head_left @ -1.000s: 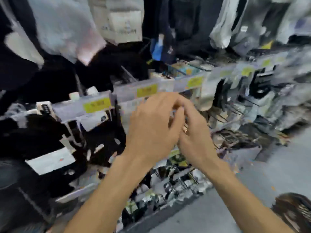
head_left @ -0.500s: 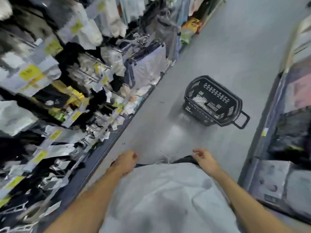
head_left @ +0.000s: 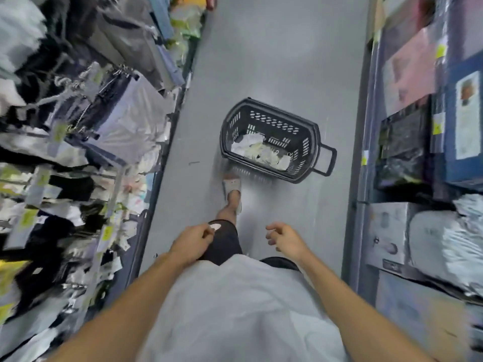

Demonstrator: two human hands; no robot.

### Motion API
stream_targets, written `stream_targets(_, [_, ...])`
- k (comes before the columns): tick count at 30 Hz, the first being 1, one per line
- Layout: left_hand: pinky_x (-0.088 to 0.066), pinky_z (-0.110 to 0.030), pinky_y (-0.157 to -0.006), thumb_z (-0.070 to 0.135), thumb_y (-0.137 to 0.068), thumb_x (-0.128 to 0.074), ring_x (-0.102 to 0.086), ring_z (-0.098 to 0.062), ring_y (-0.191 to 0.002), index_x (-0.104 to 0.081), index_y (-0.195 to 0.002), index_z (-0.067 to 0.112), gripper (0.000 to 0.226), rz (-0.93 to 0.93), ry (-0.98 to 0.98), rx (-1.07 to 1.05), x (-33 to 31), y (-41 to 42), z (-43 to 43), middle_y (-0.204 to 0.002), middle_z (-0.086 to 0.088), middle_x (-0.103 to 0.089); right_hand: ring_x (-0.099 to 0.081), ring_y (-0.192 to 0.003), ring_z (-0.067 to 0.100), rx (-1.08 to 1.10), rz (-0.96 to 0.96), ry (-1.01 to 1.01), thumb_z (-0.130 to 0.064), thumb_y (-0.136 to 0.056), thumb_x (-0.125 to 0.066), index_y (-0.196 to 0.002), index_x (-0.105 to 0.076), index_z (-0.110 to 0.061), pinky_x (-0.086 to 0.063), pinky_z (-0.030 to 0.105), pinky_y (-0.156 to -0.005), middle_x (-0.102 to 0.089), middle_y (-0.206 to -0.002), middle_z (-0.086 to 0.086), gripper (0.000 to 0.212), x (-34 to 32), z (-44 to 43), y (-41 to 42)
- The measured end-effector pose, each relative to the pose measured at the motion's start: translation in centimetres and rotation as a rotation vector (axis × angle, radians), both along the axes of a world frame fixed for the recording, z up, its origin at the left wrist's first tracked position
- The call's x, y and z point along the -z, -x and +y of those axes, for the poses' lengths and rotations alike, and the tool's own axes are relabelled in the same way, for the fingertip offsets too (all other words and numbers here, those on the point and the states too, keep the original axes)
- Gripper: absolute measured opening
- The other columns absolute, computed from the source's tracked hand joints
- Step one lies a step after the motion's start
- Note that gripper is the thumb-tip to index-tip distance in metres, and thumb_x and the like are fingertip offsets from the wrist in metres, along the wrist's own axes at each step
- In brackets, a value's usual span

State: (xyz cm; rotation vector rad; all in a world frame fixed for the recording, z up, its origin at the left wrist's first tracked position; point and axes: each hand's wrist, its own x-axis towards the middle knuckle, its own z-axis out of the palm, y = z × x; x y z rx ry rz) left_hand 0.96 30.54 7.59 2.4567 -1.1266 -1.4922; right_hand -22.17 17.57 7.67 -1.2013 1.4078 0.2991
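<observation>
In the head view, a shop aisle is seen from above. The left hand [head_left: 192, 242] is held low in front of the body, against the dark shorts [head_left: 224, 245], with its fingers curled inward. A small pale patch [head_left: 215, 226] is seen right at its fingertips, but it cannot be told whether this is pinched by the fingers or belongs to the shorts. The right hand [head_left: 285, 239] is held apart from the left, over the floor [head_left: 274, 61], with its fingers loosely curled and nothing gripped in it.

The black basket [head_left: 274, 121] is set on the floor ahead of both hands and well apart from them, slightly to the right, with its handle [head_left: 328, 160] turned to the right. Pale packets [head_left: 258, 150] are heaped in its nearer part. A foot in a light sandal [head_left: 232, 188] is placed just before the basket's near edge.

Racks of hanging packaged goods [head_left: 117, 121] with yellow tags are seen along the left of the aisle, much blurred. Shelves of boxed and bagged goods [head_left: 418, 131] are lined along the right. A pale shirt [head_left: 235, 309] fills the lower middle between the forearms.
</observation>
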Motion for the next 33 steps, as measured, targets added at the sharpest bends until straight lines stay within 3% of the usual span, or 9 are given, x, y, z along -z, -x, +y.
stream_targets(5, [-0.05,-0.035,-0.086,0.028,-0.094,-0.052,-0.062,-0.023,-0.099,-0.063,-0.098,0.028,0.012,0.016,-0.118,0.199,4.0,-3.9,-11.9,-0.11,-0.001,-0.069,-0.06,-0.078,0.022,0.121,0.078,-0.066,-0.003,-0.096,-0.049,-0.117,-0.062,-0.003,-0.046,0.027,-0.069,-0.067,-0.096,0.015,0.024,3.0,-8.4,-2.7])
stream_targets(11, [-0.046,-0.034,-0.083,0.028,-0.096,-0.047,-0.061,-0.029,-0.107,-0.06,-0.104,0.021,0.017,-0.04,-0.216,0.542,11.2,-8.3,-29.3,-0.117,-0.008,-0.066,-0.064,-0.075,0.009,0.247,0.082,-0.032,-0.008,-0.097,-0.05,-0.111,-0.066,-0.012,-0.047,0.007,-0.064,-0.07,-0.094,0.004,0.021,9.3,-19.8,-5.0])
stream_targets(13, [-0.05,-0.038,-0.086,0.028,-0.096,-0.047,-0.06,-0.031,-0.107,-0.06,-0.106,0.021,0.018,-0.067,-0.183,0.543,15.3,-8.4,-35.3,-0.116,-0.008,-0.067,-0.059,-0.07,0.007,0.296,0.066,-0.052,-0.005,-0.096,-0.05,-0.109,-0.066,-0.008,-0.045,0.01,-0.06,-0.068,-0.092,0.004,0.021,14.1,-23.5,-5.2])
stream_targets(15, [-0.051,-0.04,-0.086,0.028,-0.094,-0.049,-0.061,-0.031,-0.103,-0.06,-0.103,0.022,0.016,-0.076,-0.126,0.512,17.6,-7.9,-39.6,-0.112,-0.008,-0.068,-0.062,-0.072,0.011,0.32,0.035,-0.053,-0.006,-0.096,-0.05,-0.11,-0.065,-0.008,-0.05,0.02,-0.068,-0.069,-0.089,0.007,0.021,17.2,-26.3,-5.7])
stream_targets(21, [-0.049,-0.035,-0.085,0.026,-0.093,-0.055,-0.061,-0.025,-0.1,-0.062,-0.109,0.021,0.019,0.015,0.0,0.183,33.5,-4.0,-47.6,-0.105,-0.002,-0.067,-0.066,-0.086,0.021,0.172,0.01,-0.004,-0.013,-0.095,-0.054,-0.097,-0.063,-0.025,-0.055,0.037,-0.081,-0.07,-0.093,0.0,0.015,35.4,-34.2,-7.5])
stream_targets(24, [-0.049,-0.041,-0.094,0.024,-0.091,-0.057,-0.058,-0.029,-0.11,-0.055,-0.123,0.015,0.033,-0.033,-0.04,0.122,42.5,-3.0,-48.0,-0.12,-0.008,-0.063,-0.064,-0.086,0.023,0.149,-0.015,0.018,-0.013,-0.095,-0.054,-0.087,-0.059,-0.03,-0.051,0.041,-0.08,-0.069,-0.095,0.001,0.02,44.1,-36.1,-8.6])
stream_targets(28, [-0.043,-0.048,-0.102,0.023,-0.089,-0.062,-0.044,-0.033,-0.131,-0.036,-0.141,0.009,0.059,-0.228,-0.045,0.229,52.9,-3.8,-47.3,-0.144,-0.013,-0.044,-0.07,-0.085,0.021,0.146,-0.014,0.056,-0.016,-0.091,-0.056,-0.087,-0.063,-0.027,-0.056,0.039,-0.073,-0.072,-0.094,0.0,0.014,53.1,-36.9,-9.8])
stream_targets(31, [-0.037,-0.046,-0.111,0.027,-0.086,-0.067,-0.037,-0.03,-0.137,-0.031,-0.147,0.009,0.073,-0.292,0.093,0.223,58.2,-4.6,-48.2,-0.15,-0.011,-0.038,-0.068,-0.072,0.022,0.186,-0.058,0.051,-0.014,-0.091,-0.058,-0.097,-0.066,-0.02,-0.053,0.035,-0.062,-0.071,-0.086,0.003,0.012,58.1,-37.0,-10.3])
stream_targets(33, [-0.032,-0.046,-0.115,0.036,-0.089,-0.064,-0.037,-0.029,-0.138,-0.03,-0.148,0.009,0.074,-0.285,0.168,0.24,60.6,-4.8,-49.1,-0.15,-0.012,-0.039,-0.067,-0.07,0.025,0.187,-0.088,0.081,-0.012,-0.092,-0.056,-0.095,-0.066,-0.019,-0.056,0.04,-0.066,-0.07,-0.084,0.004,0.012,60.6,-36.8,-10.8])
